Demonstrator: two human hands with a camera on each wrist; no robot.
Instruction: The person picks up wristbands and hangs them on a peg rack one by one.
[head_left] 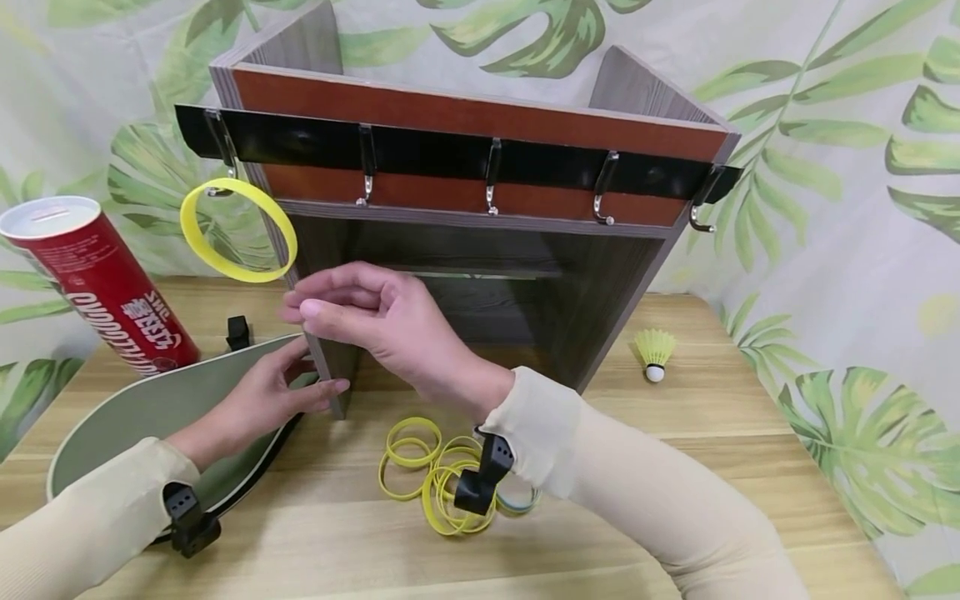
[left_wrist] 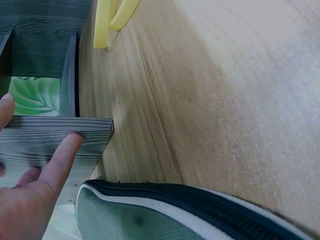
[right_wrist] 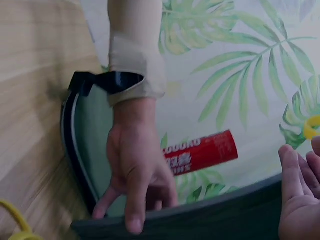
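A heap of yellow rings (head_left: pixel 437 473) is spread on the worktop (head_left: pixel 720 433), below the right wrist. An open green case (head_left: pixel 135 433) is set to the left, beneath the left forearm. By the left hand (head_left: pixel 262 396), the left side panel of a grey wooden stand (head_left: pixel 618 287) is grasped between thumb and fingers. Nothing is held by the right hand (head_left: pixel 390 321), its fingers loosely bent just below a single yellow ring (head_left: pixel 238 272). That ring is hung at the leftmost hook (head_left: pixel 220 137) of a black rail (head_left: pixel 431 152). Farther out, a red can (head_left: pixel 112 287) is stood at left, a yellow shuttlecock (head_left: pixel 655 350) is placed at right, and leaf-patterned cloth (head_left: pixel 825 208) is seen behind.
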